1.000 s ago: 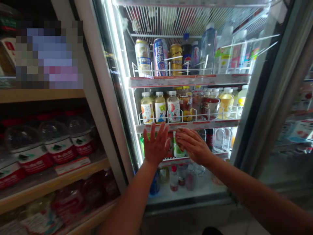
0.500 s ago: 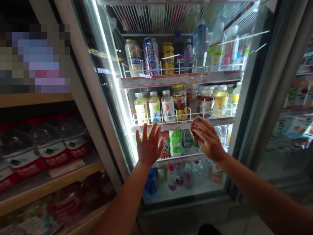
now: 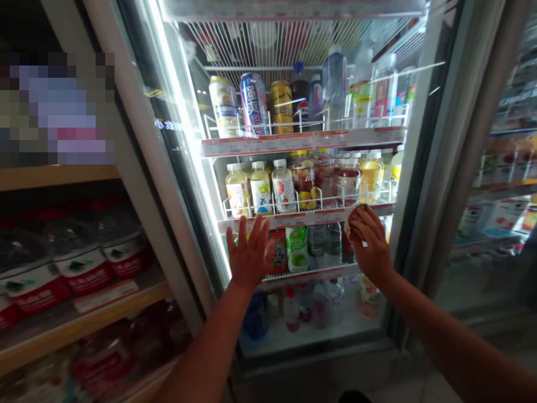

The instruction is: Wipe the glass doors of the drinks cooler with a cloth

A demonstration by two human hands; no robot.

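Observation:
My left hand (image 3: 248,253) lies flat with spread fingers against the glass door (image 3: 319,313) of a lit drinks cooler, in front of its third shelf. My right hand (image 3: 369,243) is closed around a small pale cloth (image 3: 351,221) and presses it on the same glass near the door's right edge. Behind the glass stand cans (image 3: 254,103) on the upper shelf, juice bottles (image 3: 260,187) on the middle shelf and a green-labelled bottle (image 3: 296,246) between my hands.
Wooden shelves (image 3: 79,313) on the left carry large water jugs with red labels (image 3: 33,285). The cooler's grey frame (image 3: 457,168) rises on the right, with another glass-fronted case (image 3: 507,212) beyond it. Small bottles (image 3: 290,308) stand on the cooler's bottom shelf.
My right hand slid the cloth rightward across the glass, from beside my left hand toward the door's right edge. My left hand stayed flat on the glass. The view shifted slightly.

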